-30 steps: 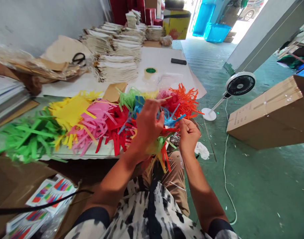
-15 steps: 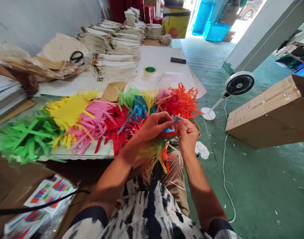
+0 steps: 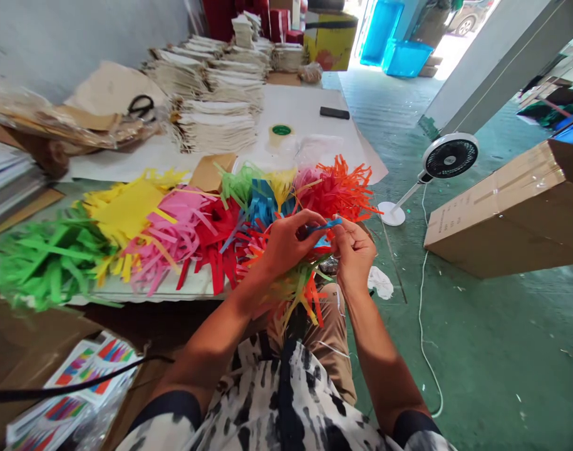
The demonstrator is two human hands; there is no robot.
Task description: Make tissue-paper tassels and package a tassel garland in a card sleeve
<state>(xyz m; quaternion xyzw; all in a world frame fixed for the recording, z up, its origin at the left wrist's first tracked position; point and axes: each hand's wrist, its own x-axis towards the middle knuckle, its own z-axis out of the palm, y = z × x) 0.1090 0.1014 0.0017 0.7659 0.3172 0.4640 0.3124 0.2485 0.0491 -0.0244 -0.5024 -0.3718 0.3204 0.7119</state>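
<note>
Between my two hands a narrow blue piece of tissue paper (image 3: 332, 223) is stretched, looking twisted or folded. My left hand (image 3: 289, 241) pinches its left end, with the fingers bent round it. The fingertips of my right hand (image 3: 354, 250) are closed on the other end. Below the hands, over my lap, hang fringed paper strips (image 3: 305, 291) in yellow, green and orange, partly hidden by my left forearm. Just behind my hands lie a blue fringed tassel (image 3: 263, 200) and an orange one (image 3: 347, 191).
Green (image 3: 56, 257), yellow (image 3: 126, 203) and pink fringed paper (image 3: 173, 241) lines the table's front edge. Farther back are stacked white bundles (image 3: 218, 125), a tape roll (image 3: 280, 133), scissors (image 3: 140, 108) and a phone-like black object (image 3: 334, 113). A fan (image 3: 450, 155) and cardboard box (image 3: 497, 200) stand right.
The blue paper between my fingers now looks narrower and more drawn out. My left fingers have shifted slightly on it, while both arms stay almost where they were.
</note>
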